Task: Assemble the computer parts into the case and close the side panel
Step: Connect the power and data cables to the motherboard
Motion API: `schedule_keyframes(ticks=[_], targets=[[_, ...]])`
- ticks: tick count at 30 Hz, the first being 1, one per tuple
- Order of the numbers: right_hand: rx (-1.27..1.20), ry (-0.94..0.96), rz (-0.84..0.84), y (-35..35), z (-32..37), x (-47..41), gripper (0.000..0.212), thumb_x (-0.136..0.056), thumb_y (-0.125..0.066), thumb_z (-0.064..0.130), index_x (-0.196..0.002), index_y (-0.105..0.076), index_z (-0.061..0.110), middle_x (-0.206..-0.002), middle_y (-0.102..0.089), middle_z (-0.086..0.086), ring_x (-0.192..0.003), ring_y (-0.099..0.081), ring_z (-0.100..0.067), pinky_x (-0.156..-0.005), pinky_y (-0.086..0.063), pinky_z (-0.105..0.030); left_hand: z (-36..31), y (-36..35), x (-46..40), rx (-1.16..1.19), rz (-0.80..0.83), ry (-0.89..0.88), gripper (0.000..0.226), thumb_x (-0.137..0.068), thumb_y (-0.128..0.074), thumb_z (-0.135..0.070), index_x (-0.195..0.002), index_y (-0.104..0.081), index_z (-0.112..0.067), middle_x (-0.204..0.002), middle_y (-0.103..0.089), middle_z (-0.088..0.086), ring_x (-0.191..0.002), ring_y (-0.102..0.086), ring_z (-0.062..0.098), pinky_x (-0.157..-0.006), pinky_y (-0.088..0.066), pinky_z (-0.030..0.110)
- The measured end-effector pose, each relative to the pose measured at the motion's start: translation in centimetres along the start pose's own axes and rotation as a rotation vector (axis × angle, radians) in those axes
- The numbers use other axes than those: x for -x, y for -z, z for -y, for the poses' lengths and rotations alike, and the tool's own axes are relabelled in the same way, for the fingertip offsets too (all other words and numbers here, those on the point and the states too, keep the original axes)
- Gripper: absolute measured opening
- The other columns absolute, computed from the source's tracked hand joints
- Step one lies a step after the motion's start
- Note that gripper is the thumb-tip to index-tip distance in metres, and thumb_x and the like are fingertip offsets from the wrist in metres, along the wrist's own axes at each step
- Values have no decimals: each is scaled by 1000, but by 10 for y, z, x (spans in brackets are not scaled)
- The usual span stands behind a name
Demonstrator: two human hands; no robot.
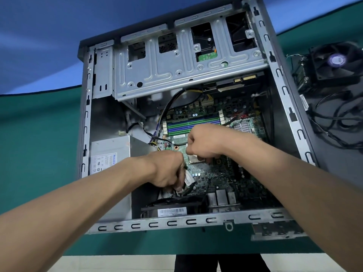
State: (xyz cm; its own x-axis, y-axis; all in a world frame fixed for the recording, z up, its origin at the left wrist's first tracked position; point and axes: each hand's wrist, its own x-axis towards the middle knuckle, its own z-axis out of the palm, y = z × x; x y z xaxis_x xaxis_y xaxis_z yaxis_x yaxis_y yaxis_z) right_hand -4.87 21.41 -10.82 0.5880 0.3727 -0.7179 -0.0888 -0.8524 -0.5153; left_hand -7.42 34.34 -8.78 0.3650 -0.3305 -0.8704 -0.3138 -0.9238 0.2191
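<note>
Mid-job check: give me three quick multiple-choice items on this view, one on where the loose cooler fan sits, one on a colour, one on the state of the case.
1. The cooler fan lies: A inside the case; B outside the case, to its right; C on the power supply.
2. The memory slots are: A blue and green; B red; C white.
3. The case side is: A closed; B open; C half shut.

B: the fan lies on the mat beyond the right wall. A: blue and green strips alternate. B: the motherboard is exposed and both hands reach in.
</note>
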Motion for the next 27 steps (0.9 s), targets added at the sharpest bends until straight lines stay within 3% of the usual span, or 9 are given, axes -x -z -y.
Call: schedule_keyframes(ticks=[4, 7, 10, 12, 15, 17, 22, 25, 27], targets=[[-5, -2, 0, -1, -1, -1, 19, -90, -54, 20, -91, -67, 8, -79, -73, -10, -70, -72, -24, -63, -55, -31, -1, -1, 3, -121, -36, 3, 17, -82, -64, -12, -81, -75, -24, -54, -52, -21, -54, -46, -8, -56, -39, 17], [-10, 2, 9, -1, -1, 0, 20, -90, -54, 22, -93, -66, 7, -81, -73, -10, -72, -72, -25, -63, -56, -32, -2, -1, 6, -203, -64, 3, 14, -82, -62, -12, -78, -71, -23, -58, -48, -14, -57, -45, 4, -57, -37, 21], [-19, 6, 14, 0, -1, 1, 21, -90, -55, 23, -93, -67, 7, -82, -73, -10, -72, -72, -25, -64, -57, -34, -3, -2, 9, -287, -126, -20, 29, -81, -63, -14, -57, -48, -21, -55, -39, -10, -50, -34, 4, -56, -32, 23], [-10, 8, 9, 0, -1, 1, 20, -90, -55, 23, -92, -66, 7, -84, -72, -10, -72, -71, -25, -62, -56, -32, -2, -2, 10, -320, -147, -33, 35, -80, -63, -14, -56, -38, -18, -55, -37, -6, -50, -31, 6, -60, -31, 27], [5, 7, -1, -1, -1, 1, 20, -90, -54, 22, -94, -66, 6, -88, -72, -11, -65, -64, -23, -58, -48, -30, -2, -3, 8, -284, -135, -34, 19, -80, -62, -13, -63, -53, -16, -56, -39, -8, -58, -38, 15, -62, -33, 26], [12, 3, -5, -1, -1, 2, 21, -90, -54, 22, -95, -66, 5, -88, -71, -10, -64, -60, -22, -57, -46, -29, -2, -2, 7, -227, -118, -51, 13, -81, -62, -12, -84, -72, -21, -60, -47, -12, -64, -44, 12, -62, -35, 23], [8, 1, 1, -1, -1, 2, 21, -91, -53, 21, -95, -66, 4, -91, -71, -13, -66, -63, -23, -58, -47, -29, 1, -5, 5, -196, -135, -65, 16, -80, -63, -15, -89, -73, -24, -65, -54, -9, -69, -48, 14, -61, -36, 22], [4, -3, 2, 0, -2, 2, 21, -91, -54, 23, -92, -67, 6, -83, -72, -10, -63, -64, -23, -58, -50, -28, 2, -6, 4, -177, -131, -53, 19, -80, -62, -16, -94, -74, -23, -82, -67, -4, -76, -54, 16, -64, -39, 22], [8, -5, 0, -1, -2, 2, 21, -92, -54, 23, -92, -67, 7, -82, -72, -9, -60, -61, -21, -57, -49, -26, 1, -4, 4, -145, -106, -32, 20, -80, -62, -16, -93, -74, -23, -78, -66, -7, -78, -58, 15, -65, -41, 22]])
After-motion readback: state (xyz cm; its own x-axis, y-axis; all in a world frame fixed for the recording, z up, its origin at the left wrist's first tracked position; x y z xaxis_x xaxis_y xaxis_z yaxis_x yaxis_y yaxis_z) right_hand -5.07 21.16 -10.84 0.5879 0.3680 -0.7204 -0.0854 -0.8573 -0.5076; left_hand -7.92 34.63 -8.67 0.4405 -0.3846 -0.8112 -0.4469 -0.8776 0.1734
